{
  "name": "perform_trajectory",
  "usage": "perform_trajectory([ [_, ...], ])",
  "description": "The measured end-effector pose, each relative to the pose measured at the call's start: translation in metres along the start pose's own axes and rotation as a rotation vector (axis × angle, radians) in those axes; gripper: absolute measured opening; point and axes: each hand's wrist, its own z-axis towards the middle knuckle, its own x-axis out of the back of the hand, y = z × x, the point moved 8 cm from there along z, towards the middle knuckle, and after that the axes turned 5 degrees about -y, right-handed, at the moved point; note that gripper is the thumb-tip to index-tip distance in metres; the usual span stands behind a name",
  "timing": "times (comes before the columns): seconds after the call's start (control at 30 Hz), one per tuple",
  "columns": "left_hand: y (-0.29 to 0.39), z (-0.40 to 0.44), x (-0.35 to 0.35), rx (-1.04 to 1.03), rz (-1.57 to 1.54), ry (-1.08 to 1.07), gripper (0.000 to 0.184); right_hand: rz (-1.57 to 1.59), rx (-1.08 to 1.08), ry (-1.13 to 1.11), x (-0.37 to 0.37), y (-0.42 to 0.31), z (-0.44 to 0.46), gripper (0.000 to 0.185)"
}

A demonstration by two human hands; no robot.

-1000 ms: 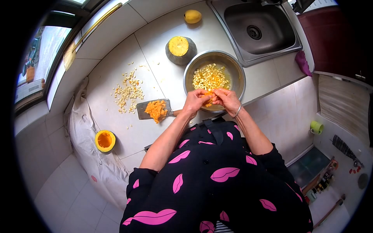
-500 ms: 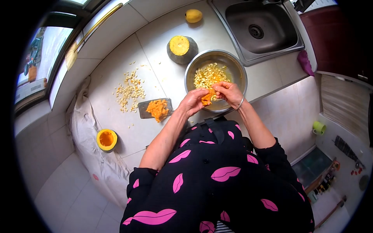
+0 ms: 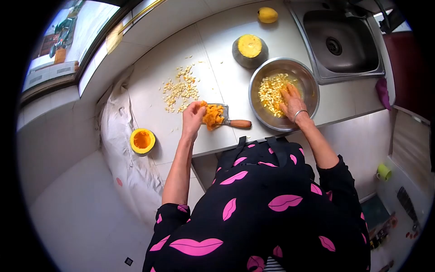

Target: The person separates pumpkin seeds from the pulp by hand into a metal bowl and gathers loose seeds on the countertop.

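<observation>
My left hand (image 3: 193,117) is closed on orange pumpkin pulp at the left edge of the pulp pile (image 3: 214,117). That pile lies on the blade of a cleaver (image 3: 240,123), whose wooden handle points right. Inside a metal bowl (image 3: 254,102), my right hand (image 3: 292,102) reaches down with fingers stretched out among pale pumpkin seeds (image 3: 271,94); it wears a bracelet, and its fingertips are partly hidden by the seeds. Loose seeds (image 3: 181,89) are scattered on the counter beyond my left hand.
Behind the bowl stands a large cut pumpkin piece (image 3: 250,47), with a yellow fruit (image 3: 268,15) farther back. A hollowed pumpkin piece (image 3: 142,141) sits at left beside a white cloth sack (image 3: 120,122). The sink (image 3: 312,54) is at right, a purple cloth (image 3: 383,94) near it.
My hands have parted. The left went from above the bowl to the pulp pile with pulp; the right lowered into the seeds. The view shifted, and the cleaver's handle now shows.
</observation>
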Motion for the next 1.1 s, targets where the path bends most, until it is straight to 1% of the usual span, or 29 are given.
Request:
perform_trajectory([
  [0.03,-0.008,-0.002,0.009,-0.025,0.108,0.025,0.021,0.012,-0.008,0.012,-0.001,-0.002,0.002,0.056],
  [0.07,-0.019,-0.004,0.013,-0.035,0.217,0.054,0.029,0.022,-0.017,0.024,-0.002,-0.003,0.004,0.059],
  [0.1,-0.032,-0.004,0.015,-0.054,0.280,0.041,0.032,0.031,-0.028,0.033,-0.003,-0.005,0.004,0.063],
  [0.17,-0.061,-0.003,0.013,-0.087,0.401,0.003,0.036,-0.029,0.032,-0.018,-0.009,-0.012,0.006,0.067],
  [0.2,-0.051,-0.009,0.006,-0.039,0.507,-0.059,0.042,-0.059,0.059,-0.047,-0.011,-0.015,0.006,0.069],
  [0.23,-0.045,-0.013,0.006,-0.101,0.562,-0.039,0.041,-0.090,0.083,-0.076,-0.010,-0.018,0.006,0.070],
  [0.27,-0.041,-0.014,0.005,-0.167,0.615,-0.020,0.041,-0.105,0.051,-0.105,-0.009,-0.017,0.006,0.068],
  [0.3,-0.035,-0.017,0.002,-0.232,0.668,0.001,0.041,-0.096,0.035,-0.086,-0.007,-0.013,0.007,0.068],
  [0.33,-0.011,-0.026,-0.001,-0.333,0.662,0.044,0.037,-0.087,0.021,-0.067,-0.006,-0.008,0.008,0.067],
  [0.43,0.032,-0.044,-0.015,-0.402,0.762,0.145,0.032,-0.081,0.040,-0.047,-0.008,-0.002,0.008,0.064],
  [0.47,0.041,-0.050,-0.023,-0.500,0.764,0.172,0.024,-0.070,0.050,-0.041,-0.009,-0.001,0.008,0.063],
  [0.57,0.025,-0.057,-0.063,-0.488,0.617,-0.106,0.022,-0.020,0.026,0.010,-0.007,0.001,0.008,0.060],
  [0.63,0.011,-0.067,-0.099,-0.591,0.633,-0.241,0.018,-0.027,0.011,0.036,-0.006,0.001,0.008,0.059],
  [0.77,-0.021,-0.083,-0.157,-0.620,0.695,-0.503,0.017,-0.094,0.042,0.054,-0.007,-0.004,0.007,0.056],
  [0.87,-0.032,-0.085,-0.179,-0.682,0.799,-0.539,0.008,-0.060,0.044,0.053,-0.004,-0.005,0.004,0.055],
  [0.9,-0.038,-0.084,-0.184,-0.694,0.854,-0.538,0.008,-0.035,0.048,0.055,-0.002,-0.007,0.006,0.055],
  [0.93,-0.039,-0.084,-0.186,-0.762,0.845,-0.490,0.010,-0.048,0.051,0.060,-0.001,-0.007,0.007,0.054],
  [1.1,-0.054,-0.083,-0.195,-0.756,1.003,-0.524,0.011,-0.048,0.078,0.050,0.000,-0.006,0.007,0.052],
])
